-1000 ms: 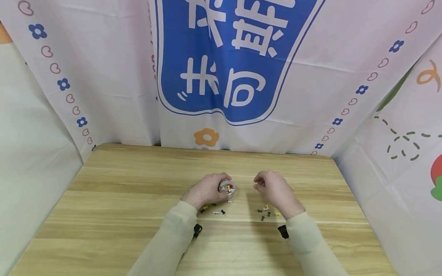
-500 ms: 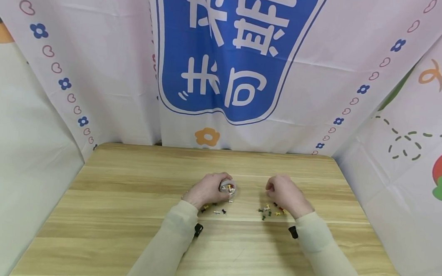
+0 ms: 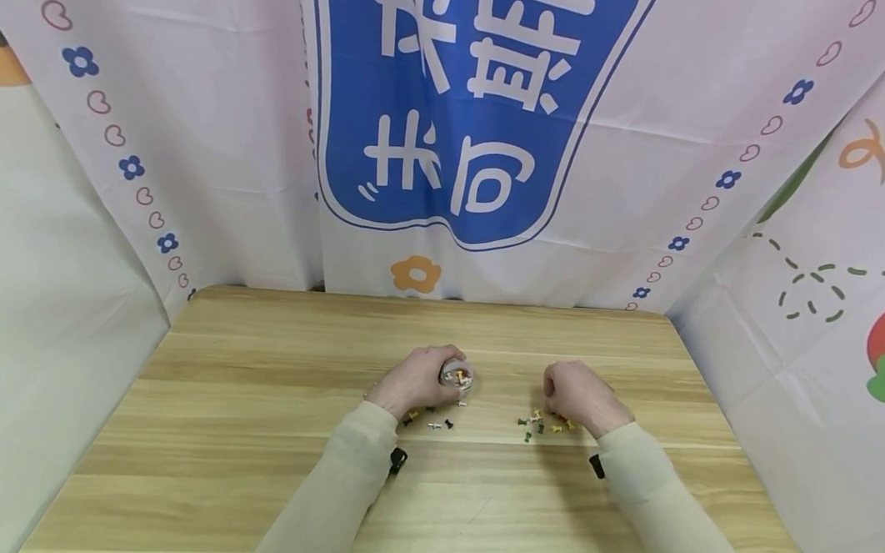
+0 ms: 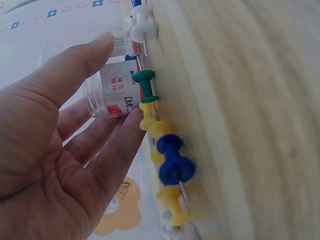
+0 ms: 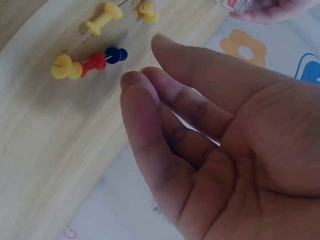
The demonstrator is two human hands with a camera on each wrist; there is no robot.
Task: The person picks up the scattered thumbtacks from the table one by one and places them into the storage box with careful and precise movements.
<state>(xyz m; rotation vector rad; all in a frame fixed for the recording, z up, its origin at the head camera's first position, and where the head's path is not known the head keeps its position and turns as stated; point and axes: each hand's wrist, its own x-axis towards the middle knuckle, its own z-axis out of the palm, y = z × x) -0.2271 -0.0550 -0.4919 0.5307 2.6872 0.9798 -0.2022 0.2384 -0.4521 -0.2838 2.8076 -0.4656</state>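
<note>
One pale wood-grain table [image 3: 290, 469] underlies a bare right hand [image 3: 581, 396], loosely bent and empty, and a bare left hand [image 3: 416, 379] curled round a clear round plastic jar [image 4: 116, 85]. Coloured plastic push pins [image 5: 93, 64] lie in the jar, near it, and rightward, near the right hand.

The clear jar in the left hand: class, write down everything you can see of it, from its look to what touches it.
The jar is small, round and transparent, glass or plastic, with a ridged neck at its open mouth. Its pale label carries red patches, a ringed print, characters and a barcode. No lid is on it. White, yellow and red push pins lie inside. It appears to stand upright on the table, its base partly hidden, with the left grip curled around it.
</note>
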